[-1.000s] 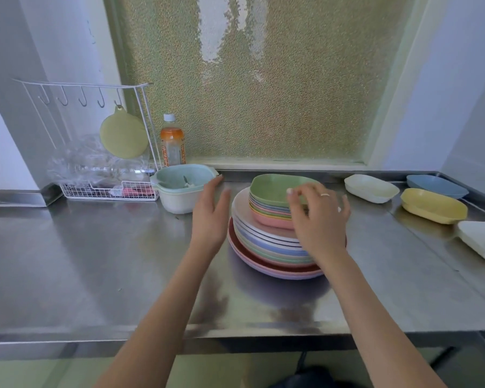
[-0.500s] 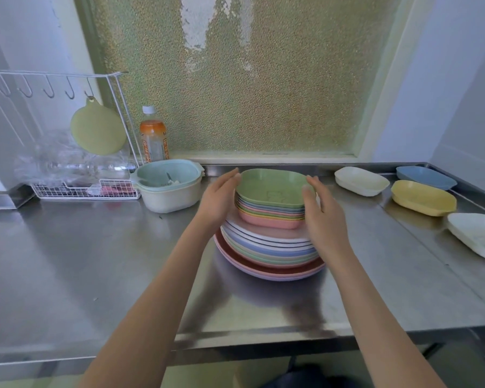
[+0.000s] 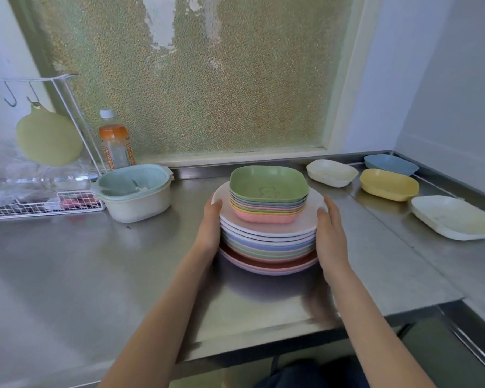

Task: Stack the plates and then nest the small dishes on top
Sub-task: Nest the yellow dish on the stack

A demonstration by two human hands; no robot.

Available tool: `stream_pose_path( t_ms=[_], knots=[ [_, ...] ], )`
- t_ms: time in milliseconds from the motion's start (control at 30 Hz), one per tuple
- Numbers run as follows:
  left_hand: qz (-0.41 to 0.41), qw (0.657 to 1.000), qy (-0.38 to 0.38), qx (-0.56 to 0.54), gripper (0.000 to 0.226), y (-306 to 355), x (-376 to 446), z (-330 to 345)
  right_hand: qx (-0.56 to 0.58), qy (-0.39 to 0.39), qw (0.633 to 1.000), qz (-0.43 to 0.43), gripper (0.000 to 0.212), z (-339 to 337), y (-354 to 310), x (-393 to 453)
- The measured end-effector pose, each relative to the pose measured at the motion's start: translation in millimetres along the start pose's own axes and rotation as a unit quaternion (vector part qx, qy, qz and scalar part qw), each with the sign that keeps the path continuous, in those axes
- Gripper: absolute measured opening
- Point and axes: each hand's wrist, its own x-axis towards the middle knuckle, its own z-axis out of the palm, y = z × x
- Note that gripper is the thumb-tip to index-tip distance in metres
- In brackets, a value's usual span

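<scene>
A stack of round plates [image 3: 266, 242] stands near the middle of the steel table [image 3: 67, 275], with white plates on top, blue and green ones under them, and wider pink and reddish plates at the bottom. On the top white plate sits a nested pile of small square dishes [image 3: 268, 204]; the uppermost is green with a faint bear outline inside, and the lowest is pink. The left hand [image 3: 210, 229] is pressed flat against the left side of the plate stack, its fingers pointing up along the rims. The right hand [image 3: 329, 233] is set against the right side in the same way, palm inward. Each grip is wide, fingers straight and not curled around anything, so the two palms bracket the stack between them. To the right, well apart from the stack, four more small dishes lie singly on the table: a cream dish [image 3: 332, 172], a blue dish [image 3: 389, 164] behind a yellow dish [image 3: 388, 184], and a larger white dish [image 3: 454, 218] nearest the right edge. To the left of the stack stands a pale bowl with a light blue strainer insert [image 3: 135, 194]. Behind it is a bottle with an orange label [image 3: 115, 142], and further left a white wire rack [image 3: 42, 204] with a round yellow-green pad [image 3: 48, 138] hanging from a hook.
</scene>
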Motion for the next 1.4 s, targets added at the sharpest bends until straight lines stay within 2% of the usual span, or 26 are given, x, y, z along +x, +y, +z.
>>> stream_pose_path(
  t_ms=[267,400,467,567,633,700,767,867,900,967,1067,1200,1300,1400],
  knots=[
    [-0.018,0.998,-0.06,-0.024,0.069,-9,30,102,-0.008,0.089,0.996,0.025,0.042,-70,21,55],
    [0.029,0.998,-0.044,-0.021,0.043,-9,44,140,-0.017,0.109,0.994,0.022,0.041,-91,32,75],
    [0.033,0.998,-0.054,-0.024,0.038,-11,57,144,-0.021,0.108,0.994,0.011,0.04,-102,34,81],
    [0.0,0.987,-0.118,-0.111,0.039,-10,76,145,-0.104,0.148,0.983,-0.039,0.034,-121,35,100],
    [-0.008,0.979,-0.138,-0.147,0.034,-11,83,146,-0.206,0.196,0.955,-0.083,0.032,-135,38,126],
    [-0.001,0.979,-0.149,-0.141,0.031,-16,83,149,-0.305,0.191,0.928,-0.094,0.032,-146,44,161],
    [0.01,0.982,-0.138,-0.131,0.037,-24,85,148,-0.433,0.108,0.892,-0.074,0.034,-149,49,193],
    [0.011,0.978,-0.153,-0.141,0.042,-29,88,148,-0.615,-0.03,0.786,-0.051,0.034,-147,65,222],
    [0.01,0.977,-0.158,-0.142,0.042,-30,90,149,-0.643,-0.047,0.763,-0.046,0.029,-146,68,226],
    [0.016,0.978,-0.155,-0.139,0.042,-30,90,150,-0.662,-0.053,0.747,-0.04,0.015,-141,69,230],
    [0.028,0.978,-0.148,-0.143,0.048,-31,93,148,-0.636,-0.013,0.768,-0.074,0.015,-136,69,235],
    [0.011,0.98,-0.134,-0.146,0.066,-28,94,147,-0.544,0.051,0.834,-0.075,0.012,-136,65,237],
    [0.006,0.984,-0.128,-0.122,0.063,-31,97,147,-0.461,0.109,0.873,-0.119,0.006,-138,50,236],
    [0.001,0.986,-0.129,-0.11,0.059,-32,99,146,-0.375,0.13,0.902,-0.171,0.013,-136,16,221]
  ],
)
